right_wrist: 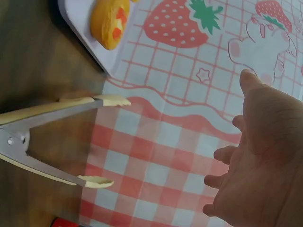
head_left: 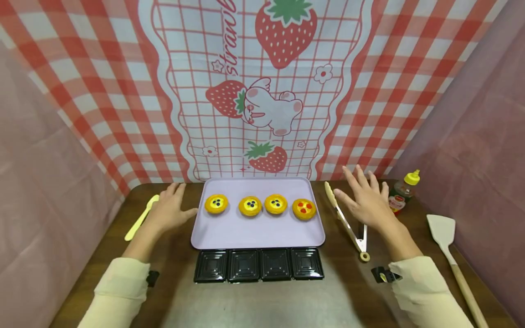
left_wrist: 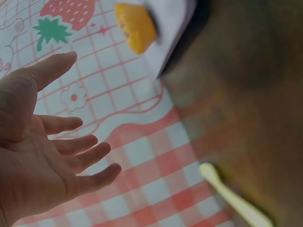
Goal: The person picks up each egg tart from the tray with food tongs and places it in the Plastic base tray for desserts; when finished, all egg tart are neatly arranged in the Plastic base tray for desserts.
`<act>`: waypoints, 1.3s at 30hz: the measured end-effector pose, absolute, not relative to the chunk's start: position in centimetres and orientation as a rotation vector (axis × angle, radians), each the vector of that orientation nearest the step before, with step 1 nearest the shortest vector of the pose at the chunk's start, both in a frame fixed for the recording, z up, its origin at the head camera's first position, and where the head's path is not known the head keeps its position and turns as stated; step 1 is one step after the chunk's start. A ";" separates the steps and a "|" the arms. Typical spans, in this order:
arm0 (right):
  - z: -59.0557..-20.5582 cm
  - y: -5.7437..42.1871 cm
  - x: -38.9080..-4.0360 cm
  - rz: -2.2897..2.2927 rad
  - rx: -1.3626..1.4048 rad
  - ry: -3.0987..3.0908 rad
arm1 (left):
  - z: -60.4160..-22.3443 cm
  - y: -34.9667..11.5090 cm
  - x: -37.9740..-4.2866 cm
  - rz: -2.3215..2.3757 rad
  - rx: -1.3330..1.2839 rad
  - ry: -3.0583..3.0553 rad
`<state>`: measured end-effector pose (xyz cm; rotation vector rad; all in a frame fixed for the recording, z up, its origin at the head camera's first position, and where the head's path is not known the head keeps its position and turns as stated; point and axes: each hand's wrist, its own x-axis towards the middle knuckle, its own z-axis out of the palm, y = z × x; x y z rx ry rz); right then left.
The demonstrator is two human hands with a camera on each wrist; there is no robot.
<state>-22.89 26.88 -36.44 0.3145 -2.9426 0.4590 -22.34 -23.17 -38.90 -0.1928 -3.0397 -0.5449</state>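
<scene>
Strawberry-print checked cloth backs your dark wooden table (head_left: 180, 291). Your right hand (head_left: 367, 202) hovers open-fingered over the steel, cream-tipped tongs (head_left: 346, 223), gripping nothing; your left hand (head_left: 170, 209) rests flat, steadying the lilac tray (head_left: 254, 232).

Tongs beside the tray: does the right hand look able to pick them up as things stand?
Probably yes. The right hand hovers open just above the tongs, which lie on the table right of the tray. Nothing sits between them; the bottle stands clear to the side.
</scene>
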 end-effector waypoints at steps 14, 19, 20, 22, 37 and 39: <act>-40.4 25.3 -21.9 0.519 0.428 -2.967 | -43.5 -22.1 -22.3 -0.831 -0.122 -3.152; -41.5 25.7 -21.4 0.533 0.396 -3.007 | -44.7 -22.0 -22.5 -0.968 -0.018 -3.131; -41.7 25.9 -21.3 0.527 0.389 -3.012 | -44.9 -22.0 -22.5 -1.011 0.005 -3.119; -42.0 26.2 -21.2 0.524 0.371 -3.018 | -45.2 -22.0 -22.7 -1.065 0.025 -3.089; -43.5 28.2 -21.3 0.491 0.262 -3.040 | -46.0 -22.2 -22.9 -1.107 0.020 -3.000; -43.6 28.2 -21.5 0.472 0.230 -3.028 | -46.0 -22.2 -23.0 -1.104 0.010 -2.994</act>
